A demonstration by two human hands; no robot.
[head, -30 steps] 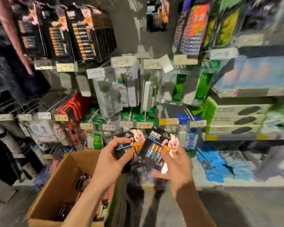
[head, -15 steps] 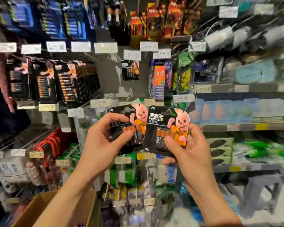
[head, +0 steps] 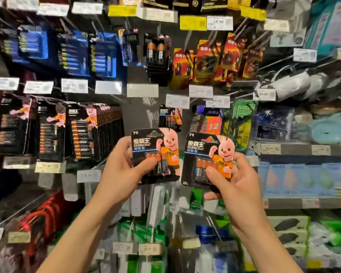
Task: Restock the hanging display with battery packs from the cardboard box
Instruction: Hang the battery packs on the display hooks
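Left hand (head: 118, 174): grip clasped round left battery pack (head: 156, 154), held upright just below the lone hanging pack (head: 170, 117). Right battery pack (head: 207, 160): pinched in the grip of right hand (head: 234, 180). Risk: with both grips occupied, the peg may be missed and a pack dropped

Two slim bare forearms, left hand (head: 118, 174) and right hand (head: 237, 184) equally bare (thumbnails trimmed short)

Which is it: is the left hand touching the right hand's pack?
Apart. Head view: the left hand grips only the left battery pack; the right battery pack, held by the right hand, lies clear of its fingers.
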